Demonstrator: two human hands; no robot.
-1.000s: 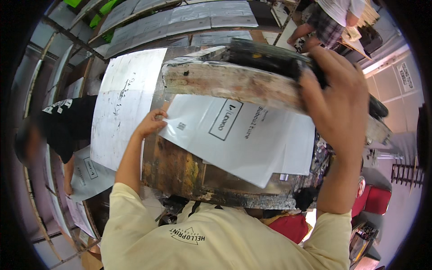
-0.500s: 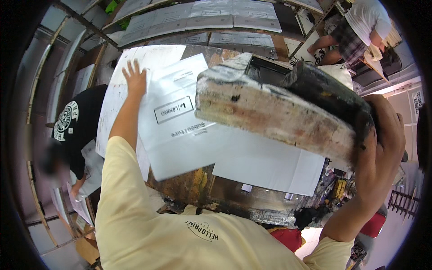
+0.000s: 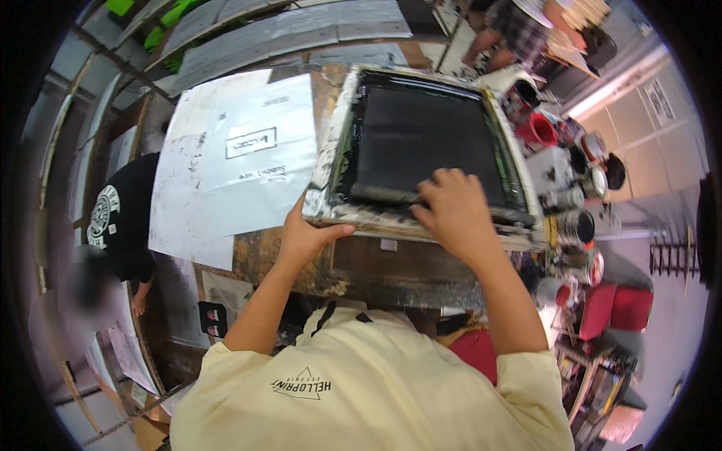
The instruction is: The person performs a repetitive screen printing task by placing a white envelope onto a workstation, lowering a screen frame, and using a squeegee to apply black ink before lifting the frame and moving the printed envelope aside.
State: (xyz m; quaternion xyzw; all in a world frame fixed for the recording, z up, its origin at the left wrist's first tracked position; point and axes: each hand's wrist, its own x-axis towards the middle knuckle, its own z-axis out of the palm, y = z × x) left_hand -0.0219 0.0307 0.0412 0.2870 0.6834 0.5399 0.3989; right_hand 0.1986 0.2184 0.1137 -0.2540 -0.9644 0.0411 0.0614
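A screen printing frame point(image 3: 325, 174) with a dark mesh and ink-stained pale wooden sides lies on the table in front of me. My left hand point(image 3: 302, 239) grips its near left corner, thumb along the near side and fingers partly hidden by the wood. Inside the frame, a squeegee point(image 3: 383, 195) rests along the near end of the mesh. My right hand point(image 3: 457, 216) is closed on the squeegee, covering part of it. Left of the frame, a whitish printed sheet point(image 3: 259, 180) with black printing lies on a white board point(image 3: 180, 188).
Ink cans and tubs, one a red tub point(image 3: 537, 129), crowd the table's right side. A co-worker in a black shirt point(image 3: 124, 218) bends by racks at left; another person point(image 3: 519, 30) is at the far right. Printed sheets point(image 3: 293, 37) lie on the far rack.
The frame, earlier raised and tilted in my right hand, now lies flat. My left hand has gone from the printed sheet to the frame's corner; my right hand now holds the squeegee.
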